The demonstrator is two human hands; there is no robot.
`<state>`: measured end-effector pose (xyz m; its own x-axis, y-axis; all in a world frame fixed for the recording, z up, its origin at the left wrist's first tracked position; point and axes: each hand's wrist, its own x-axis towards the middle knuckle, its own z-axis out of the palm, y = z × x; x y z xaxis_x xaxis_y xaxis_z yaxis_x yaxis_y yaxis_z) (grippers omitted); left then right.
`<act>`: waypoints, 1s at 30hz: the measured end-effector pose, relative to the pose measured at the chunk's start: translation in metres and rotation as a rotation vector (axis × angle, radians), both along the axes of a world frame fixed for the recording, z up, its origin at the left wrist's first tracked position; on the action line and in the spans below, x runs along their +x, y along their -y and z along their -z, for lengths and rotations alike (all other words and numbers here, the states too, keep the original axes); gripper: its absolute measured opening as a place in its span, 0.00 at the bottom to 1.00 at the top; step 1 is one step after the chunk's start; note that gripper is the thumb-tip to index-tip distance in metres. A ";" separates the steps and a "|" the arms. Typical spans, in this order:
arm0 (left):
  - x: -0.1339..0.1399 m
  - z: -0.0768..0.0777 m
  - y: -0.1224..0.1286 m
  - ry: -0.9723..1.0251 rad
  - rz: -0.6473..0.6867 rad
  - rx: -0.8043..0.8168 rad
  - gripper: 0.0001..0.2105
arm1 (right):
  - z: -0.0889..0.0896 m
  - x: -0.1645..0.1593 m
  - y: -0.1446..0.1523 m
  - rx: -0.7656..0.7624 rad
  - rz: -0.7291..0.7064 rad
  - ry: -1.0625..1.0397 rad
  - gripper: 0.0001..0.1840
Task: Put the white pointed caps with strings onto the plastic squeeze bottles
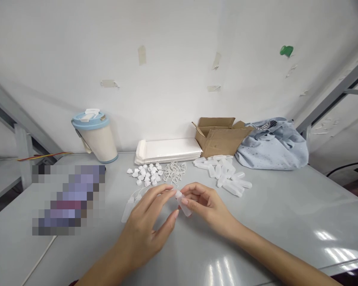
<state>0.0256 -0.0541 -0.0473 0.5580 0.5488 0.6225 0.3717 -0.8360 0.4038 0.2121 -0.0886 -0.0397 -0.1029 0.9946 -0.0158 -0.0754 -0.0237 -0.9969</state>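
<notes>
My right hand [210,202] grips a small translucent white plastic bottle [185,209] between thumb and fingers. The bottle is tilted, with a white cap or neck at its upper end. My left hand [147,224] reaches over from the left, its fingertips at the bottle's top and its thumb held apart. Whether those fingertips touch the top is hard to tell. Partly behind my left hand lie similar bottles [127,209] with thin cords at their tops. Beyond the hands are a group of small white caps [148,173], a tangle of pale cords [174,172] and a pile of translucent bottles [225,174].
A stack of white padded envelopes [170,150] lies against the wall beside an open cardboard box [223,141]. Light blue fabric [273,147] is heaped at the right. A cream tumbler with a blue lid [97,137] stands left, behind a pixelated object [73,198] with a white cable.
</notes>
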 end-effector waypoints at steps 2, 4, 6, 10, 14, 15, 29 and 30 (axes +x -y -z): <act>0.001 0.001 -0.001 -0.016 0.008 0.073 0.17 | -0.001 0.000 -0.001 0.005 0.001 -0.018 0.14; 0.002 0.001 -0.001 -0.057 0.038 0.113 0.19 | -0.001 0.000 -0.001 0.003 -0.002 -0.035 0.15; 0.004 0.002 -0.001 -0.086 0.065 0.132 0.20 | 0.000 -0.001 -0.001 -0.012 -0.010 -0.044 0.15; 0.005 0.004 -0.001 -0.105 0.070 0.142 0.18 | 0.005 -0.005 0.001 -0.019 -0.011 -0.039 0.15; 0.005 0.004 -0.001 -0.119 0.070 0.205 0.19 | 0.009 -0.007 0.001 -0.005 -0.004 -0.005 0.14; 0.005 0.004 -0.001 -0.129 0.071 0.207 0.18 | 0.010 -0.007 0.001 -0.006 -0.006 -0.001 0.14; -0.017 -0.001 -0.024 -0.468 0.034 0.033 0.17 | 0.014 -0.001 -0.001 0.003 0.042 0.202 0.10; -0.017 -0.001 -0.024 -0.481 0.031 0.025 0.16 | 0.013 -0.001 -0.001 0.009 0.052 0.208 0.09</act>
<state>0.0086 -0.0300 -0.0462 0.8020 0.5153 0.3022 0.4859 -0.8570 0.1718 0.2115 -0.0877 -0.0528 -0.0471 0.9986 -0.0223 0.1311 -0.0159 -0.9912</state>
